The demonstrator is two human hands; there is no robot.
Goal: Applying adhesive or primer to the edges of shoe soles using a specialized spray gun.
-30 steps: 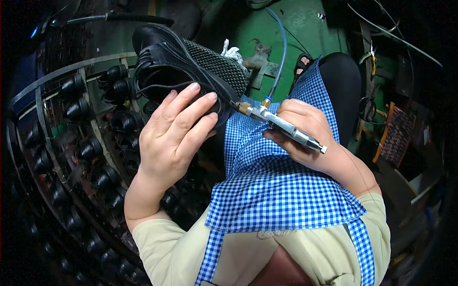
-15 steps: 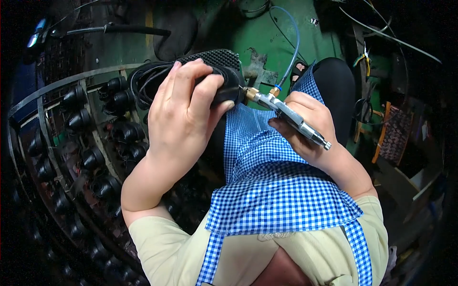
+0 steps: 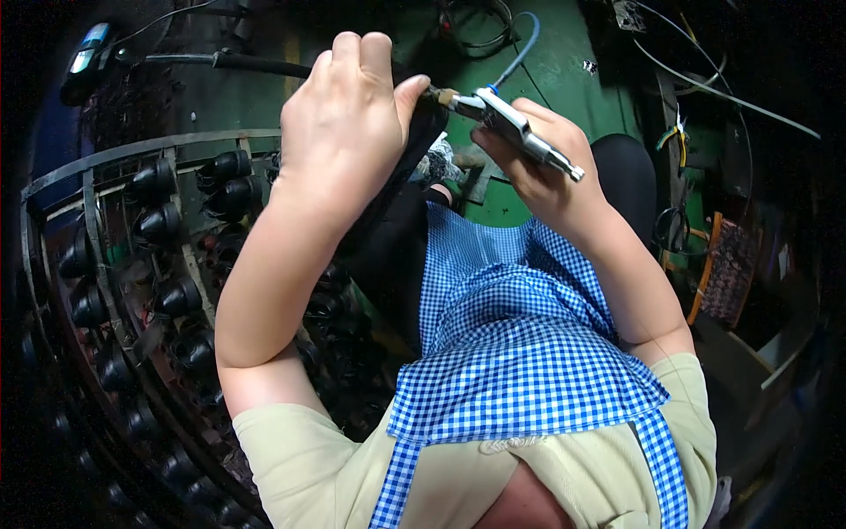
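My left hand (image 3: 342, 123) is raised at the upper middle, its fingers closed over a black shoe (image 3: 423, 137) that is mostly hidden behind the hand and wrist. My right hand (image 3: 555, 163) grips a silver spray gun (image 3: 511, 122) with a brass-coloured nozzle. That nozzle points left at the shoe and sits close to my left thumb; whether it touches cannot be made out. From the gun a blue air hose (image 3: 529, 40) curves up and away.
At left stands a metal rack (image 3: 97, 167) holding several black shoes (image 3: 233, 198). A dark arm with a lamp-like end (image 3: 88, 57) reaches in at upper left. Cables (image 3: 723, 66) hang at upper right, above a chair-like frame (image 3: 727, 273). My checked apron (image 3: 520, 361) covers my lap.
Both hands have moved up and away from my lap, carrying the shoe and the spray gun. My left hand has turned, so the shoe is now more hidden. The nozzle stays close to it.
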